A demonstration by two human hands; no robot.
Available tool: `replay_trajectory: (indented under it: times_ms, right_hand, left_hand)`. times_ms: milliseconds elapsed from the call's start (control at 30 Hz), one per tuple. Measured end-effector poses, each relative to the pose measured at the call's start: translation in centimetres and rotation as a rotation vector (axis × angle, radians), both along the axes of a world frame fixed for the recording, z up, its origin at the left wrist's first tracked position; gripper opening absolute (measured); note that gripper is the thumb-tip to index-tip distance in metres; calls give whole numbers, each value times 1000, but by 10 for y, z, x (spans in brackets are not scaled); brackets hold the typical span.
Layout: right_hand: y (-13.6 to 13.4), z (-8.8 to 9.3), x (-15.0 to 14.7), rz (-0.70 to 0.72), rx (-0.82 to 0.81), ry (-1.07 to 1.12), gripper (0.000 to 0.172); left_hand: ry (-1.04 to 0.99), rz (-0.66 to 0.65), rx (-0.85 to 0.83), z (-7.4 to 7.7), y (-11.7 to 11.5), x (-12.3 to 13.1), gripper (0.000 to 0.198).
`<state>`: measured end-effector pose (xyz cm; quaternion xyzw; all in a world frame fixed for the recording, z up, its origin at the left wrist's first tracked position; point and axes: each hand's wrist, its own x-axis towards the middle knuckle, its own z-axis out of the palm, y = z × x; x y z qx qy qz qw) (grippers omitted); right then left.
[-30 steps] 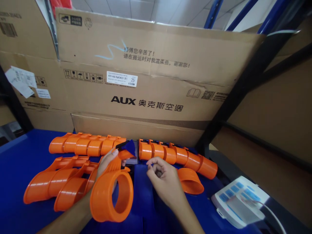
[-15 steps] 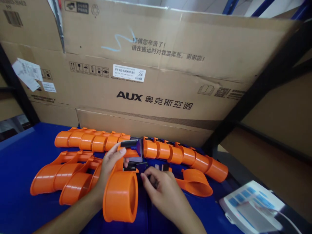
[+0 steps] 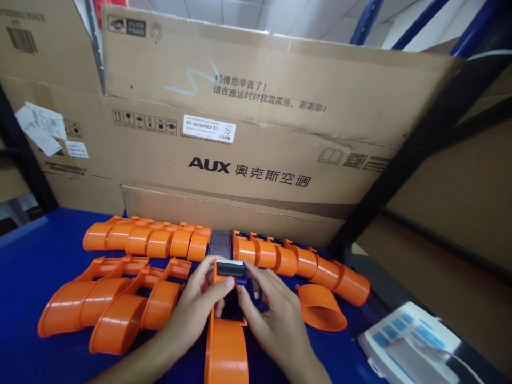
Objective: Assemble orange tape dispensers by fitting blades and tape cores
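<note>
Between my two hands is an orange tape dispenser (image 3: 226, 349), its wide round hub hanging toward me and its head tilted up. The head carries a black roller (image 3: 230, 269) with a pale serrated blade (image 3: 229, 262) along its top edge. My left hand (image 3: 202, 290) is closed around the head from the left, thumb pressed below the roller. On the other side, my right hand (image 3: 276, 306) pinches the head's right end with thumb and forefinger, at a dark blue part (image 3: 241, 281). My fingers partly hide that blue part.
Orange dispensers stand in rows at the back left (image 3: 159, 242) and back right (image 3: 286, 261), with more at the front left (image 3: 120, 322). One dispenser (image 3: 323, 308) lies right of my hand. A flat dark panel (image 3: 221, 244), a white device (image 3: 410, 341) and a cardboard wall (image 3: 256, 208) surround the blue tabletop (image 3: 28, 256).
The dispenser has shifted right and turned so its roller faces me. My right hand has come up from below to grip the head's right end. The view has tilted slightly.
</note>
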<state>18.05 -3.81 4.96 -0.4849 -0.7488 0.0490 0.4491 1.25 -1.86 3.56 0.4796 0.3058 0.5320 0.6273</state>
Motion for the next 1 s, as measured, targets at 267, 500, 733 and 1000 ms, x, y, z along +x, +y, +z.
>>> replay_trajectory:
  times_ms: [267, 500, 733, 1000]
  right_hand:
    - [0, -5, -3, 42, 34, -11, 41]
    - [-2, -8, -1, 109, 156, -63, 40]
    - [5, -4, 2, 159, 181, -119, 46]
    - [8, -9, 4, 199, 165, -230, 63]
  left_hand:
    - [45, -36, 9, 1, 1, -2, 35]
    - [-40, -107, 1, 1, -3, -5, 28]
    - [-97, -102, -70, -6, 3, -4, 28]
    - [-141, -7, -160, -6, 7, 0, 35]
